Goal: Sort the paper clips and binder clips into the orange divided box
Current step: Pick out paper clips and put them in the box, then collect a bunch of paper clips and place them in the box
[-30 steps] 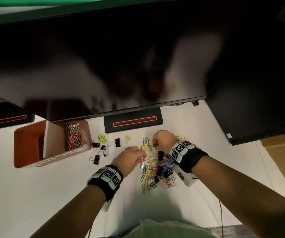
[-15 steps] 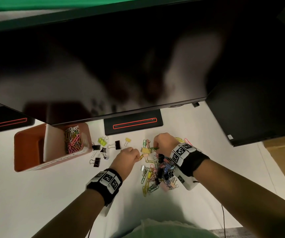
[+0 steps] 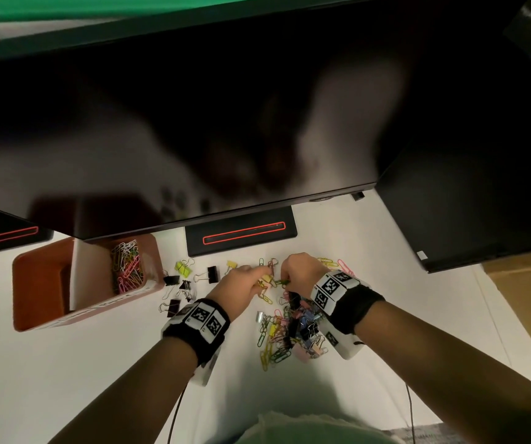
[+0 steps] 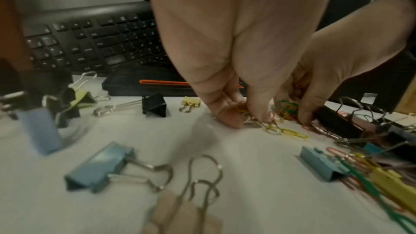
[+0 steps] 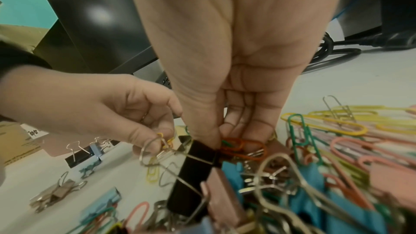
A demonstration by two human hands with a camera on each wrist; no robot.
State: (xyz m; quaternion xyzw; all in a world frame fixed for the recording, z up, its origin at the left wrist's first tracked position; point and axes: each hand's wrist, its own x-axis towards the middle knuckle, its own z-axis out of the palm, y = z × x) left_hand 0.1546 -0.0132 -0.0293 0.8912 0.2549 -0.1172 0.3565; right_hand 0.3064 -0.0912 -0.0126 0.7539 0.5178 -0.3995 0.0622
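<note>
Left hand: fingers curled, pinching a yellow paper clip just off the white desk
Right hand: fingertips pinched on orange and green paper clips at the mixed pile
Orange divided box: far left; paper clips in its right compartment
Binder clips: loose; between box and hands
</note>
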